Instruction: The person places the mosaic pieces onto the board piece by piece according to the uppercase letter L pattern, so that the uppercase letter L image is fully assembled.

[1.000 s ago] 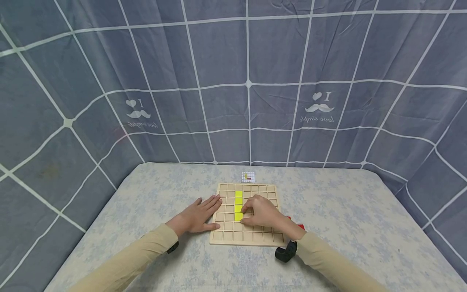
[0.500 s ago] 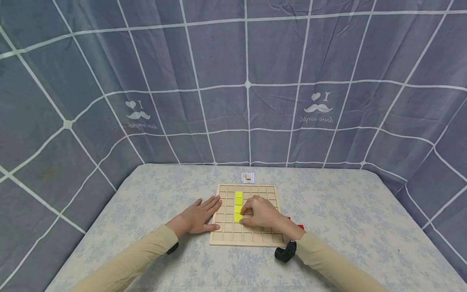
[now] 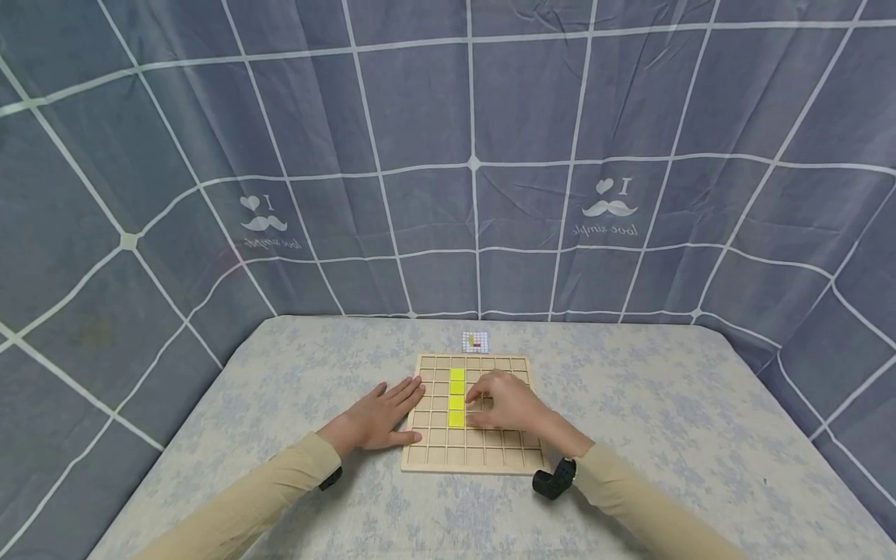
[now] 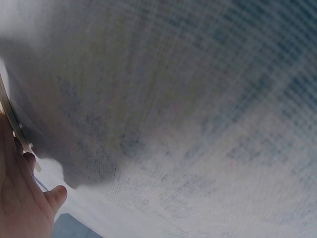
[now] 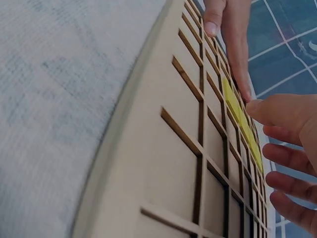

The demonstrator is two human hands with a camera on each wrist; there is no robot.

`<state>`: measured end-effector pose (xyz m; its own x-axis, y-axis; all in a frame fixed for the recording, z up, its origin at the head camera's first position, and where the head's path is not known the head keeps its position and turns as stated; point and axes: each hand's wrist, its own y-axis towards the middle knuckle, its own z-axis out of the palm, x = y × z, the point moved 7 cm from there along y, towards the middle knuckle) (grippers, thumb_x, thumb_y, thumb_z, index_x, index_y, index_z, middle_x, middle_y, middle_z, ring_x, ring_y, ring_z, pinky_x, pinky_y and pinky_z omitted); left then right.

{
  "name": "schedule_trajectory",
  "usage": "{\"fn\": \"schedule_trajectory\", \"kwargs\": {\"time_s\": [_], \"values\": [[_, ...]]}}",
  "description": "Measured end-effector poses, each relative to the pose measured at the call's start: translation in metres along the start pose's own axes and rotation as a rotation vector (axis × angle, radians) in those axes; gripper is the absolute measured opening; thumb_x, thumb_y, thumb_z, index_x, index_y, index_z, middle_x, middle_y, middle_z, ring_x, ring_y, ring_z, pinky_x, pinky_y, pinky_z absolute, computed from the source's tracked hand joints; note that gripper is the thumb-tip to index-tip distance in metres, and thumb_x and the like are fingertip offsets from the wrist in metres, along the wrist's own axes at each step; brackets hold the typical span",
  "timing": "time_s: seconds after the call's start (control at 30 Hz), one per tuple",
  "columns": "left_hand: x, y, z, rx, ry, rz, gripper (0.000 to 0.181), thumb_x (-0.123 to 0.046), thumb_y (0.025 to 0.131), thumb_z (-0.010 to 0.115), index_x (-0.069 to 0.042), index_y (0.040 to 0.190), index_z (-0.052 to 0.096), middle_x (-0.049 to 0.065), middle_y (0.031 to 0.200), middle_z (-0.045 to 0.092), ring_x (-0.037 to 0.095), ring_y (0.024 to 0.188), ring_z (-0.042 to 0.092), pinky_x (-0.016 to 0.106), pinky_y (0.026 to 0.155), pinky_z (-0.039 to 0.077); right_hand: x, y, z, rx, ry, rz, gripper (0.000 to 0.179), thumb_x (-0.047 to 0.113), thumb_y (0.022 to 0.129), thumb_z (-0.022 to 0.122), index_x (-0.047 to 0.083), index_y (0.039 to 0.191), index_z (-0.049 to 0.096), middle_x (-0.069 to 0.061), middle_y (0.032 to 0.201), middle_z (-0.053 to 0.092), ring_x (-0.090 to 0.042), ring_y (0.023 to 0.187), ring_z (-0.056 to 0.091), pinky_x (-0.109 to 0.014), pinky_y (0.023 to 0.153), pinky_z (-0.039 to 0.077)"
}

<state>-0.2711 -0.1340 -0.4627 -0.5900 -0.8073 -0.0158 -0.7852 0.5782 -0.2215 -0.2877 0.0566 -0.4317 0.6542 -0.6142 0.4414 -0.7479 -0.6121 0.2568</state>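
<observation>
A wooden grid board (image 3: 490, 460) lies on the table, with a column of yellow tiles (image 3: 457, 389) set in its cells left of the middle. My left hand (image 3: 376, 416) rests with spread, straight fingers on the board's left edge. Just right of the lower yellow tiles, over the board, is my right hand (image 3: 507, 403). In the right wrist view, the thumb and loosely bent fingers of the right hand (image 5: 292, 144) stand apart with nothing between them. The left wrist view catches the left hand (image 4: 25, 198) at the board's edge (image 4: 15, 121).
A small card printed with a coloured grid pattern (image 3: 475, 342) lies behind the board. The table has a pale patterned cloth (image 3: 651, 389). A grey-blue curtain with white lines (image 3: 434, 210) surrounds its back and sides.
My right hand has drawn back slightly to the right from the yellow tiles, its fingertips coming away. The red tiles by the board's right edge are now hidden behind the right wrist. The left hand stays put.
</observation>
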Motion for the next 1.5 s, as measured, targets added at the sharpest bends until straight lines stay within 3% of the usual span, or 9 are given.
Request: {"fn": "schedule_trajectory", "kwargs": {"time_s": [0.27, 0.6, 0.97, 1.23, 1.5], "values": [[-0.001, -0.001, 0.001, -0.006, 0.005, 0.013, 0.081, -0.060, 0.096, 0.041, -0.010, 0.155, 0.019, 0.009, 0.162, 0.014, 0.026, 0.150, 0.016, 0.054, 0.117, 0.023, -0.011, -0.007, -0.017, -0.015, 0.016, 0.030, 0.014, 0.022, 0.081, 0.076, 0.015, 0.093, 0.076, 0.004, 0.091, 0.072, -0.015, 0.088, 0.062, -0.026, 0.071, 0.051], [-0.001, -0.002, 0.000, -0.043, -0.022, 0.029, 0.083, -0.064, 0.095, 0.040, -0.008, 0.154, 0.021, 0.011, 0.162, 0.017, 0.028, 0.149, 0.018, 0.056, 0.116, 0.023, -0.029, -0.020, -0.045, -0.042, -0.036, 0.088, 0.018, 0.023, 0.078, 0.080, 0.014, 0.094, 0.076, 0.002, 0.091, 0.071, -0.016, 0.086, 0.061, -0.028, 0.071, 0.049], [-0.001, -0.001, 0.001, -0.018, -0.027, 0.007, 0.082, -0.061, 0.094, 0.044, -0.011, 0.155, 0.019, 0.008, 0.162, 0.015, 0.025, 0.150, 0.016, 0.054, 0.116, 0.023, -0.051, -0.046, -0.071, -0.043, -0.069, 0.131, 0.021, 0.024, 0.079, 0.078, 0.013, 0.097, 0.075, 0.001, 0.092, 0.071, -0.020, 0.086, 0.061, -0.031, 0.072, 0.050], [-0.001, -0.001, 0.003, -0.021, -0.022, 0.018, 0.082, -0.061, 0.095, 0.042, -0.011, 0.155, 0.019, 0.008, 0.162, 0.015, 0.025, 0.149, 0.017, 0.055, 0.116, 0.024, -0.070, -0.065, -0.074, -0.013, -0.112, 0.171, 0.020, 0.024, 0.077, 0.080, 0.014, 0.094, 0.075, 0.005, 0.088, 0.071, -0.016, 0.082, 0.060, -0.026, 0.068, 0.049], [-0.001, -0.002, 0.000, -0.028, -0.008, 0.019, 0.081, -0.061, 0.095, 0.042, -0.010, 0.155, 0.020, 0.009, 0.162, 0.016, 0.026, 0.149, 0.018, 0.055, 0.116, 0.025, -0.084, -0.083, -0.065, 0.068, -0.111, 0.188, 0.029, 0.030, 0.073, 0.083, 0.015, 0.097, 0.075, 0.007, 0.092, 0.071, -0.011, 0.080, 0.058, -0.025, 0.066, 0.048]]}}
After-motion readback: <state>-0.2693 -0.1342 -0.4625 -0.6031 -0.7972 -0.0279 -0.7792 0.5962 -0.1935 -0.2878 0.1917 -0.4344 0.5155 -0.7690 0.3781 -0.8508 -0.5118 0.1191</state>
